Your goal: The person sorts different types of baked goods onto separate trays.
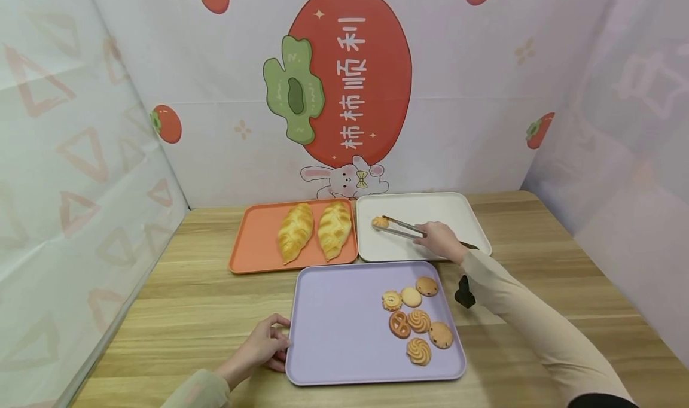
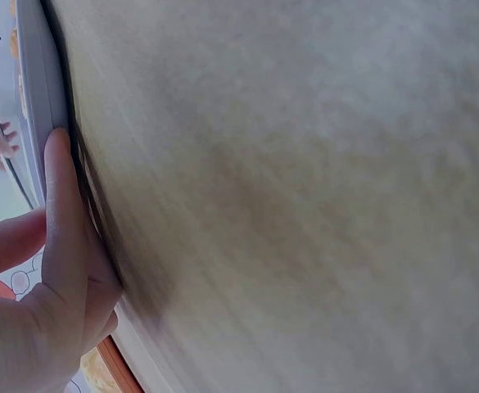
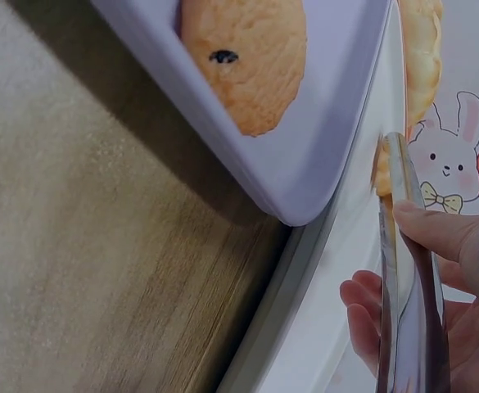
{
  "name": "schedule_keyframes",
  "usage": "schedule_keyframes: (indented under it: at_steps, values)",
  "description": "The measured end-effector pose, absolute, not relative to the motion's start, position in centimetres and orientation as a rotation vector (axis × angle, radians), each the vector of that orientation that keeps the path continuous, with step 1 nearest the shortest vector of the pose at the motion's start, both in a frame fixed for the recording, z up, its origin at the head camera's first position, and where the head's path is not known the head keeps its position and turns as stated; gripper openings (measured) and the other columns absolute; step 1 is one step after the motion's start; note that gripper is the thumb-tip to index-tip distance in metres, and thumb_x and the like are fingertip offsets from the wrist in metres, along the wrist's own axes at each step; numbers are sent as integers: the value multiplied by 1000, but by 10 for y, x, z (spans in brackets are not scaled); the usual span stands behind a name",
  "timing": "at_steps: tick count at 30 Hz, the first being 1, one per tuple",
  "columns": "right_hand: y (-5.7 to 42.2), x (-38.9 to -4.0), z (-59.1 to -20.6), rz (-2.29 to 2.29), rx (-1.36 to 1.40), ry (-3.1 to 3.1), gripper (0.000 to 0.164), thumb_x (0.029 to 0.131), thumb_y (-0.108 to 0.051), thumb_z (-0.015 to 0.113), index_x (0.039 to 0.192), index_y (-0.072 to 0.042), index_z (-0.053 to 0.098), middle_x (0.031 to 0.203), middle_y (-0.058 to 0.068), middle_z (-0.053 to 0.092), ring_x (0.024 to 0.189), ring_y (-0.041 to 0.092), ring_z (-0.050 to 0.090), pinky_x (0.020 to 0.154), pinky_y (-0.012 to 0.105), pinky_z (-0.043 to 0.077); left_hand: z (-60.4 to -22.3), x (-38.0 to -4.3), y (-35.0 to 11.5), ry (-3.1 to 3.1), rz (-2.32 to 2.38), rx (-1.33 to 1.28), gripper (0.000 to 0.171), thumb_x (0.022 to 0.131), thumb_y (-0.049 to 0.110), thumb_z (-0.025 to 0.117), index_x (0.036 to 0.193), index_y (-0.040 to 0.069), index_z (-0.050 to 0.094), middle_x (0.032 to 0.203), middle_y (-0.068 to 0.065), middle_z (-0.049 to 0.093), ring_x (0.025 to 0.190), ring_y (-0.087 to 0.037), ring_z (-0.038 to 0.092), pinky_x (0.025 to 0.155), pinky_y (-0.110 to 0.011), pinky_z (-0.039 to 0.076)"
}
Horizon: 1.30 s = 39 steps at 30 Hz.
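In the head view my right hand holds metal tongs over the white tray. The tongs' tips lie on either side of a small ridged cookie at that tray's left. In the right wrist view, the thumb presses on one arm of the tongs. My left hand rests against the left edge of the purple tray. One finger lies straight along the tray's outer side in the left wrist view. Several cookies, including a pretzel-shaped one, lie on the purple tray's right half.
An orange tray with two braided bread loaves stands at the back left, beside the white tray. A small black object is on the wooden table right of the purple tray. A printed cloth backdrop rises behind the table.
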State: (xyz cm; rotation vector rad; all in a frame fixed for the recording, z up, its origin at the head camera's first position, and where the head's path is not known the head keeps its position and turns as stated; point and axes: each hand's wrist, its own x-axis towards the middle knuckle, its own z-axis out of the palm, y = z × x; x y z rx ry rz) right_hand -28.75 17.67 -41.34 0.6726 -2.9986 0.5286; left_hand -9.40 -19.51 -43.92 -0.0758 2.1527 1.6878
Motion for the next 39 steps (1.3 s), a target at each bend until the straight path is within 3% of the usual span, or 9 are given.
schedule_keyframes:
  at_steps: [13, 19, 26, 39]
  values:
    - [172, -295, -418, 573, 632, -3033, 43, 80, -16, 63, 113, 9, 54, 92, 21, 63, 71, 23, 60, 64, 37, 50, -439, -93, -195, 2158, 1675, -87, 34, 77, -8, 49, 108, -10, 35, 69, -5, 52, 52, -15, 55, 46, -36, 53]
    - [183, -319, -441, 654, 716, -2985, 49, 78, -29, 66, 114, 3, 56, 83, 12, 64, 59, 13, 52, 53, 29, 45, -439, -93, -195, 2164, 1677, -91, 34, 77, -8, 50, 109, -10, 36, 69, -5, 51, 51, -14, 54, 46, -36, 53]
    - [171, -295, -414, 629, 673, -3009, 44, 78, -16, 65, 112, 11, 54, 78, 15, 63, 57, 15, 48, 51, 28, 42, -439, -93, -194, 2156, 1675, -88, 34, 78, -8, 49, 109, -10, 35, 70, -6, 51, 52, -15, 55, 47, -38, 53]
    - [178, -289, -412, 611, 702, -2945, 44, 77, -17, 65, 110, 11, 55, 81, 17, 64, 66, 21, 58, 60, 36, 49, -438, -93, -194, 2156, 1680, -92, 34, 77, -8, 49, 109, -10, 35, 69, -5, 51, 52, -15, 55, 46, -37, 53]
